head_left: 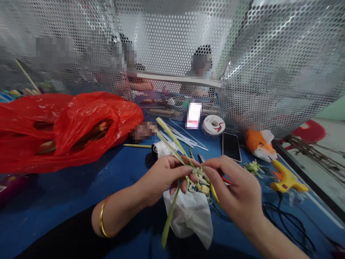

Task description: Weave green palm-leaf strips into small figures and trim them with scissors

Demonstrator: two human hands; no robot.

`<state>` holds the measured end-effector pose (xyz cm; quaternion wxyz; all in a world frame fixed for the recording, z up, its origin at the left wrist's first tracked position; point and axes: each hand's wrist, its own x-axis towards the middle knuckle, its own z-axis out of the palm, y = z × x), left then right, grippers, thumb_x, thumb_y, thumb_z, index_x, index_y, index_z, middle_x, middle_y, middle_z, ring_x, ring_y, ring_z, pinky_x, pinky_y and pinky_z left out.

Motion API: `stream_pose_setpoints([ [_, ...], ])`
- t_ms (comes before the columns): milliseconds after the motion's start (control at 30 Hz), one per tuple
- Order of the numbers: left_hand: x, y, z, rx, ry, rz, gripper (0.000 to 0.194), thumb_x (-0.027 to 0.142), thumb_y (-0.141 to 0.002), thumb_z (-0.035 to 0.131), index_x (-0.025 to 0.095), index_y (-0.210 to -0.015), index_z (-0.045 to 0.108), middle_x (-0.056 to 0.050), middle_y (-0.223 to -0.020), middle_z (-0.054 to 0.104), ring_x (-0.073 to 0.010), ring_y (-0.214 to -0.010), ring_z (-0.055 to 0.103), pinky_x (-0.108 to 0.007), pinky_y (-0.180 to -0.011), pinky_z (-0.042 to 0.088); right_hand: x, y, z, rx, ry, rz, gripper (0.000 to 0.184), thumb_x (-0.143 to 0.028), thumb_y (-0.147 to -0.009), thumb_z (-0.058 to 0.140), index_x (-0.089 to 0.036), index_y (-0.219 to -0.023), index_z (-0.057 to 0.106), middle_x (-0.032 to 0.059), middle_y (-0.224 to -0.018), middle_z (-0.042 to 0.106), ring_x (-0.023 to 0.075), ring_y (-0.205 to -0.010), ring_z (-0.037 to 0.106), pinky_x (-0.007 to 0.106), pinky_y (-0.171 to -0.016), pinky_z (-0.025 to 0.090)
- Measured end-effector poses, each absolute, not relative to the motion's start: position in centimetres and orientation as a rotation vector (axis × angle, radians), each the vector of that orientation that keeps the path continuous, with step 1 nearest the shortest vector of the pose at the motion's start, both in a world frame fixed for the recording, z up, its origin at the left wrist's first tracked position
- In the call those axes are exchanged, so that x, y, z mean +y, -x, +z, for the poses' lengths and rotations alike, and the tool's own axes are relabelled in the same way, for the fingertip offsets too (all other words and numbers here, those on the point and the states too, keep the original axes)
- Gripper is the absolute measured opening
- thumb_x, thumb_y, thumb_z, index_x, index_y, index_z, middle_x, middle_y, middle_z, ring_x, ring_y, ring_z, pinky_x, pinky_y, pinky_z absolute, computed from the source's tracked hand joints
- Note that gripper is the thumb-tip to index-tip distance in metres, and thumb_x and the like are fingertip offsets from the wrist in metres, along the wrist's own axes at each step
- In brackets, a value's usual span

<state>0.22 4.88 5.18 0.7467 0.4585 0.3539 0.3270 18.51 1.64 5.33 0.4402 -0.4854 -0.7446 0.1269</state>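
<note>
My left hand (pixel 161 178), with a gold bangle at the wrist, pinches several pale green leaf strips (pixel 169 223) between thumb and fingers. Two strip ends point up and away from me, and one long end hangs down toward me. Close beside it, my right hand (pixel 237 187) has thumb and forefinger pressed together at the spot where the strips cross. What exactly its fingertips grip is small and partly hidden, though it looks like the same leaf strip. Under the hands lie curled green scraps (pixel 202 183) and a crumpled white tissue (pixel 191 216). Pliers with red and yellow handles (pixel 215 194) are partly covered by my right hand.
A red plastic bag (pixel 67 129) fills the left of the blue table. Farther back are white strips (pixel 185 136), a ribbon spool (pixel 214 125), a lit phone (pixel 194 114) and a dark phone (pixel 231 146). A yellow glue gun (pixel 287 178) with black cable lies right. People sit behind a perforated screen.
</note>
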Motion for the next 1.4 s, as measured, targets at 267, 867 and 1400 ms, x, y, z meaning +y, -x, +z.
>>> stream_pose_setpoints([
  [267, 4.1, -1.0, 4.3, 0.705, -1.025, 0.466, 0.034, 0.044, -0.085, 0.059, 0.012, -0.086, 0.071, -0.005, -0.070, 0.070, -0.0047, -0.041, 0.050, -0.015, -0.034, 0.025, 3.7, -18.2, 4.6, -1.417, 1.147, 1.332, 0.020, -0.033, -0.080, 0.068, -0.018, -0.068, 0.064, -0.0041, -0.058, 0.051, 0.0092, -0.052, 0.044, 0.024, -0.051, 0.039],
  [867, 4.0, -1.2, 3.8, 0.727, -1.063, 0.329, 0.024, 0.038, -0.084, 0.064, 0.015, -0.086, 0.072, 0.000, -0.062, 0.065, -0.0039, -0.040, 0.045, -0.018, -0.041, 0.024, 3.3, -17.2, 3.6, -1.143, 1.131, 1.264, 0.022, -0.027, -0.070, 0.074, -0.018, -0.056, 0.061, -0.0023, -0.061, 0.055, 0.0109, -0.062, 0.050, 0.023, -0.056, 0.041],
  [1400, 5.5, -0.3, 4.2, 0.750, -0.974, 0.689, 0.039, 0.048, -0.087, 0.056, 0.012, -0.082, 0.069, -0.002, -0.065, 0.065, -0.0052, -0.045, 0.054, -0.017, -0.037, 0.027, 3.8, -19.4, 5.4, -1.776, 1.244, 1.307, 0.030, -0.046, -0.089, 0.054, -0.019, -0.077, 0.058, 0.0005, -0.070, 0.058, 0.0137, -0.066, 0.052, 0.026, -0.060, 0.042],
])
